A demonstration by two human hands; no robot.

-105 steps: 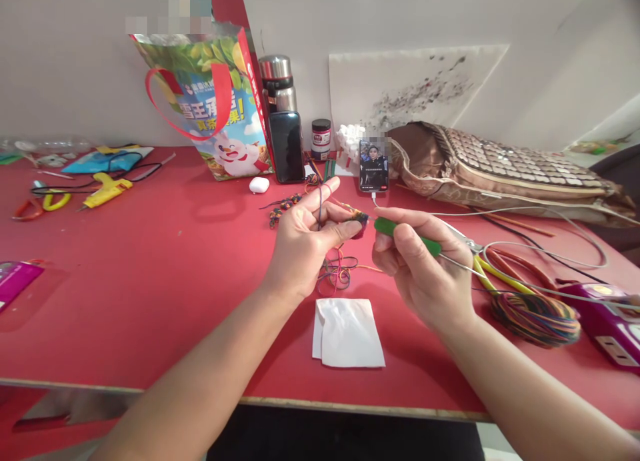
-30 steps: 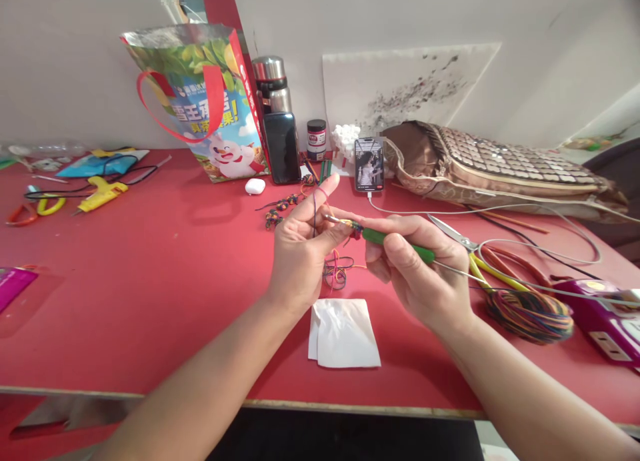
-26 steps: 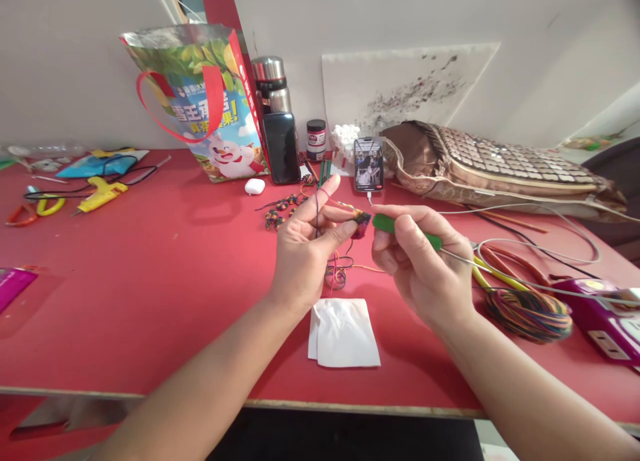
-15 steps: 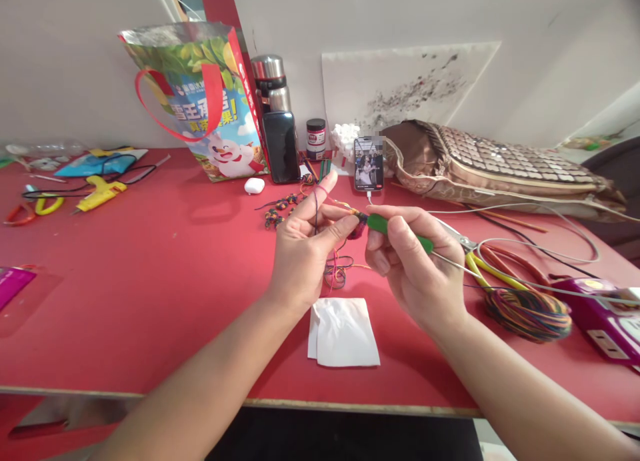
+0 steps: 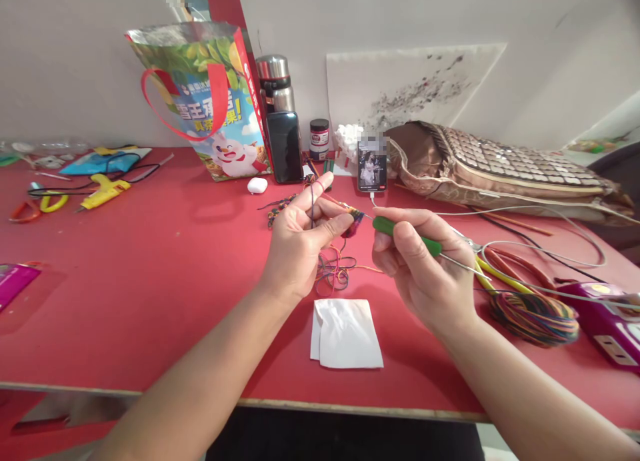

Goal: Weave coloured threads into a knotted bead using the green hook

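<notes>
Between thumb and fingers, my left hand pinches a small multicoloured crochet piece. A strand of yarn runs over its raised index finger. My right hand is closed around the green handle of a crochet hook. The hook's thin metal tip points left, at the edge of the piece; whether a loop is on it I cannot make out. Below my hands, loose multicoloured yarn lies in tangled loops on the red table. A white folded cloth or tissue lies nearer to me.
Scissors with red and yellow handles and a yarn bundle lie right, beside a purple power strip. A propped phone, dark phone, shopping bag and brown bag line the back. A yellow glue gun lies left.
My right hand has drawn the hook slightly right, away from the crochet piece, and more of its metal shaft shows. My left hand keeps its pinch. The camera view has shifted a little.
</notes>
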